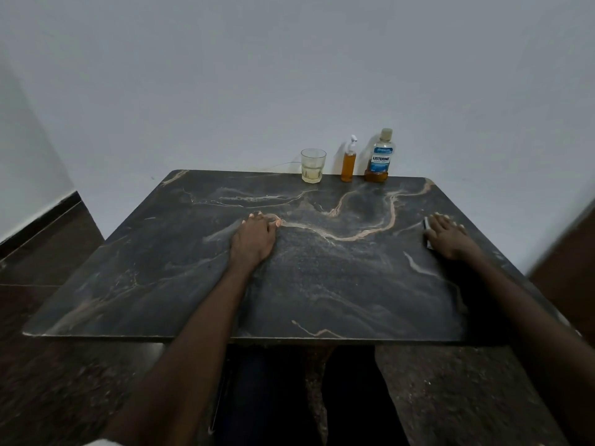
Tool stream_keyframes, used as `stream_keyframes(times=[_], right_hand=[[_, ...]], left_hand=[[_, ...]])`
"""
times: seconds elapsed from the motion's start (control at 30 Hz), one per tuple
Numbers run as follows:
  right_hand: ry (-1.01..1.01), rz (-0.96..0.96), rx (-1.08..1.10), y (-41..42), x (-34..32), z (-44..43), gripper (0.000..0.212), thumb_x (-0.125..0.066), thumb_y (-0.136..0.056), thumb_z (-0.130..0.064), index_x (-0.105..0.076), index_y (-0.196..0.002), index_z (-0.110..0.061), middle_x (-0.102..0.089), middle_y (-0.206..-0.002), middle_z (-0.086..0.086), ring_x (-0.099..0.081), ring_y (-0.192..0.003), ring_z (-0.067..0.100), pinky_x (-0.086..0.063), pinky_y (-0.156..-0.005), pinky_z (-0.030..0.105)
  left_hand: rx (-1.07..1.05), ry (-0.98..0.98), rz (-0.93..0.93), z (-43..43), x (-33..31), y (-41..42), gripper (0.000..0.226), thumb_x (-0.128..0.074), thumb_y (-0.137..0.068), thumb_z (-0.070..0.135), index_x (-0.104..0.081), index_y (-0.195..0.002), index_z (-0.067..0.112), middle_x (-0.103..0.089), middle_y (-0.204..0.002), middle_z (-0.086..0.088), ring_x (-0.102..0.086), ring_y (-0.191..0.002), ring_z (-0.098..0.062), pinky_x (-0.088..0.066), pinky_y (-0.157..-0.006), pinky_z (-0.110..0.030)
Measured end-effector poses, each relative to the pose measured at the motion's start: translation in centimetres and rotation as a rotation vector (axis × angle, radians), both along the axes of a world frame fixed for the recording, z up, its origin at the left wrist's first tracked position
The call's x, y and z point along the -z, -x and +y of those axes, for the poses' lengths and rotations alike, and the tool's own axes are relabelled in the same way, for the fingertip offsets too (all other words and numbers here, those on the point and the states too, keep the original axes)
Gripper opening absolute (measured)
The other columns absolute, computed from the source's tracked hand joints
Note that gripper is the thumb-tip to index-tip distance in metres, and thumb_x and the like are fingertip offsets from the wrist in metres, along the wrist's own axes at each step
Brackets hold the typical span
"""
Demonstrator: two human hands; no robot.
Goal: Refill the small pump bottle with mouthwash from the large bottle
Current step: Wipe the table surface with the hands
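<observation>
I see the left hand (254,235) palm down on the dark marbled table (322,284), left of middle. Its fingers are loosely bent, tips touching the top, and it holds nothing.

Along the far edge, against the wall (289,75), three things stand upright in a row, well apart from both hands. First is a glass (313,165) with pale liquid in its lower part. Just beside it is the pump bottle (349,162), white pump head on, amber liquid up to near its neck. Next to that is the large bottle (380,156), cap on, blue label, with amber liquid only at its base.

Further right, my view has the right hand (449,235) lying flat near the table's right edge, fingers straight and slightly spread. It rests on a small flat object (426,224), of which only a dark and pale sliver shows at the hand's left side; I cannot tell what it is.
</observation>
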State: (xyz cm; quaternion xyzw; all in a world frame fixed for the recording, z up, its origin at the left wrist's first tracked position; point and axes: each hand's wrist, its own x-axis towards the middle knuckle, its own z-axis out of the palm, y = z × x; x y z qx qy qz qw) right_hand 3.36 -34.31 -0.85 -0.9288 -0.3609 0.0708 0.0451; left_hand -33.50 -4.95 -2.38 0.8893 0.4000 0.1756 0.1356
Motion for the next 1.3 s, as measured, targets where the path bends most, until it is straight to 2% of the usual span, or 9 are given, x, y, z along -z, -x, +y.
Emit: stream_keyframes(times=[0.13, 0.3, 0.43, 0.57, 0.77, 0.93, 1.1, 1.3], right_hand=[[0.001, -0.008, 0.017, 4.6, 0.1, -3.8, 0.061, -0.020, -0.113, -0.039, -0.005, -0.166, -0.013, 0.004, -0.175, 0.008, 0.003, -0.162, 0.025, -0.002, -0.131, 0.045], [0.034, -0.072, -0.091, 15.4, 0.7, -5.5, 0.067, -0.012, -0.110, -0.044, 0.001, -0.165, -0.009, 0.009, -0.173, 0.012, 0.008, -0.161, 0.027, 0.001, -0.130, 0.043], [-0.026, -0.109, -0.244, 24.7, 0.3, -1.4, 0.067, -0.015, -0.112, -0.046, 0.002, -0.165, -0.009, 0.009, -0.172, 0.010, 0.009, -0.161, 0.027, 0.005, -0.128, 0.039], [-0.091, -0.079, -0.378, 28.8, 1.1, 6.0, 0.067, -0.015, -0.111, -0.047, -0.002, -0.165, -0.009, 0.003, -0.174, 0.010, 0.007, -0.161, 0.025, 0.005, -0.130, 0.041], [-0.091, 0.019, -0.402, 25.6, 0.8, 18.4, 0.068, -0.017, -0.110, -0.047, -0.006, -0.166, -0.010, -0.001, -0.174, 0.010, 0.001, -0.162, 0.026, 0.000, -0.131, 0.045], [-0.052, 0.029, -0.396, 20.2, -0.1, 24.5, 0.067, -0.015, -0.110, -0.046, -0.006, -0.166, -0.010, -0.001, -0.174, 0.011, 0.002, -0.162, 0.027, 0.001, -0.130, 0.048], [-0.044, 0.021, -0.341, 13.3, -0.4, 24.2, 0.065, -0.014, -0.110, -0.046, -0.003, -0.165, -0.014, 0.002, -0.174, 0.009, 0.003, -0.161, 0.026, 0.002, -0.130, 0.053], [-0.020, 0.032, -0.126, 2.5, -1.1, 16.2, 0.065, -0.021, -0.110, -0.045, -0.004, -0.166, -0.017, 0.002, -0.174, 0.006, 0.003, -0.161, 0.026, 0.001, -0.129, 0.054]], left_hand=[[-0.014, 0.013, 0.016, -0.1, -0.2, 0.2, 0.053, -0.033, -0.109, 0.042, -0.058, -0.144, 0.011, -0.047, -0.158, -0.017, -0.042, -0.147, -0.034, -0.032, -0.121, -0.048], [-0.040, 0.048, 0.019, -0.2, 0.0, 0.3, 0.057, -0.032, -0.107, 0.045, -0.060, -0.141, 0.010, -0.050, -0.154, -0.018, -0.048, -0.141, -0.036, -0.039, -0.116, -0.050], [-0.031, 0.026, 0.010, -0.6, -0.3, 0.3, 0.054, -0.032, -0.109, 0.043, -0.060, -0.142, 0.010, -0.051, -0.153, -0.018, -0.048, -0.140, -0.037, -0.039, -0.115, -0.049], [-0.024, 0.023, -0.014, -0.4, -0.1, 0.0, 0.055, -0.028, -0.111, 0.041, -0.056, -0.145, 0.009, -0.050, -0.155, -0.018, -0.045, -0.144, -0.035, -0.034, -0.119, -0.049], [-0.028, -0.025, -0.057, 0.0, 0.5, -0.1, 0.053, -0.025, -0.111, 0.038, -0.058, -0.143, 0.012, -0.052, -0.153, -0.015, -0.045, -0.145, -0.033, -0.034, -0.119, -0.046], [-0.006, -0.052, -0.063, 0.6, 1.1, -0.4, 0.050, -0.029, -0.112, 0.039, -0.057, -0.145, 0.015, -0.049, -0.157, -0.015, -0.040, -0.149, -0.031, -0.030, -0.122, -0.047], [0.023, -0.049, -0.073, 1.3, 2.0, -0.4, 0.048, -0.029, -0.112, 0.042, -0.058, -0.145, 0.022, -0.047, -0.159, -0.012, -0.036, -0.152, -0.029, -0.027, -0.125, -0.047], [0.015, -0.039, -0.063, 1.9, 2.4, -0.7, 0.051, -0.030, -0.111, 0.043, -0.056, -0.146, 0.019, -0.046, -0.160, -0.010, -0.036, -0.152, -0.028, -0.026, -0.125, -0.047]])
